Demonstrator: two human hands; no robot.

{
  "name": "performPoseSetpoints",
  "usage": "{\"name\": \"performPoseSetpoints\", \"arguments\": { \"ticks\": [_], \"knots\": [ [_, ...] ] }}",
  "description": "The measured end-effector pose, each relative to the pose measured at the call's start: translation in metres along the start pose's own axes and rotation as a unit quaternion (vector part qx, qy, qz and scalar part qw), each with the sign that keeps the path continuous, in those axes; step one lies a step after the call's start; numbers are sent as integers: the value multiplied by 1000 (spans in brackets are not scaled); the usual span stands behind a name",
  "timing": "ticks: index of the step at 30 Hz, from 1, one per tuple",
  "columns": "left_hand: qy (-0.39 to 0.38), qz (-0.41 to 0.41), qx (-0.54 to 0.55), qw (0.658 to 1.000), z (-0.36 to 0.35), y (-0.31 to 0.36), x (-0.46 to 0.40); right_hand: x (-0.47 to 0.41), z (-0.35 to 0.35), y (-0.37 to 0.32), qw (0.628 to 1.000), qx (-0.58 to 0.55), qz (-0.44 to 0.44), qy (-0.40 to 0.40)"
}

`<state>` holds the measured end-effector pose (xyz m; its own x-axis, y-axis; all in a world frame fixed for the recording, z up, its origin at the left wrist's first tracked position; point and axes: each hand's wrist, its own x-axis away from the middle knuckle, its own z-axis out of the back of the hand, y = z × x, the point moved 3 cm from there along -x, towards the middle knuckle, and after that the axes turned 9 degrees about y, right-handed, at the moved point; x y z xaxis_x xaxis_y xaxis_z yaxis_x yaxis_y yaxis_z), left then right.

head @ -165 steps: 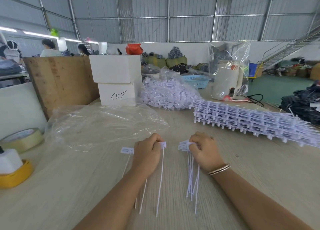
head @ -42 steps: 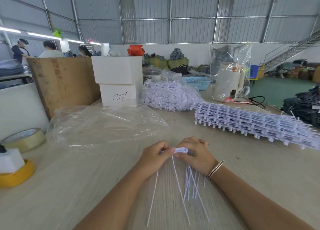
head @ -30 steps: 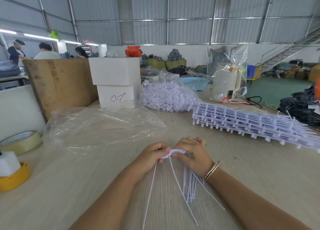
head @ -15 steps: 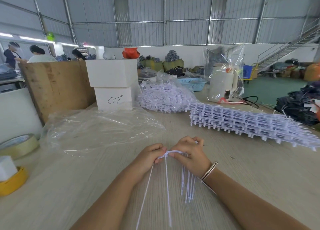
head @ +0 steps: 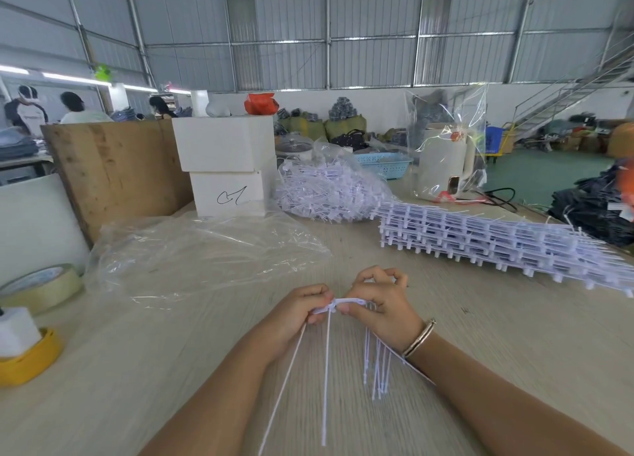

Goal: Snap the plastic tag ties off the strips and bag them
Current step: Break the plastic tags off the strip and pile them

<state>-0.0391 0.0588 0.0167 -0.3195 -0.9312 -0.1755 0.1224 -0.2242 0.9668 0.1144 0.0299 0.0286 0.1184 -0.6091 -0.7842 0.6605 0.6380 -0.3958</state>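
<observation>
Hands have met near the bag: left hand now passes its two ties into right hand's gripped bundle; bagging pending.

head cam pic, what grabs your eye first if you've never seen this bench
Front and centre, the left hand and right hand pinch a bunch of white tag ties whose tails hang toward the camera. To the right lies a long stack of uncut strips, and behind the hands to the left a crumpled clear bag lies on the wooden table.
</observation>
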Motion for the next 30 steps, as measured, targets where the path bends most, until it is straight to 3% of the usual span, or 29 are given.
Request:
{"name": "performPoseSetpoints", "arguments": {
  "ticks": [6,11,15,18,21,23,27,30],
  "knots": [
    [-11,-8,1,1000,0,-3,0,1,-3,-2,1000,-6,21,-6],
    [140,-27,145,979,31,-5,-3,-1,20,20,982,-95,-128,100],
    [148,24,112,982,21,-10,-4,-4,2,23,989,110,-97,-28],
    [118,19,88,989,15,-4,-3,-7,3,40,962,185,-198,-18],
    [104,23,-2,994,14,-3,-2,-5,6,53,940,216,-263,-33],
    [88,1,-52,995,11,-4,0,-2,2,50,939,236,-244,-51],
    [40,-35,-92,994,8,-7,1,-2,4,25,973,198,-114,19],
    [7,-61,-123,990,1,-9,1,1,-4,4,984,165,-56,-42]
  ]
}}
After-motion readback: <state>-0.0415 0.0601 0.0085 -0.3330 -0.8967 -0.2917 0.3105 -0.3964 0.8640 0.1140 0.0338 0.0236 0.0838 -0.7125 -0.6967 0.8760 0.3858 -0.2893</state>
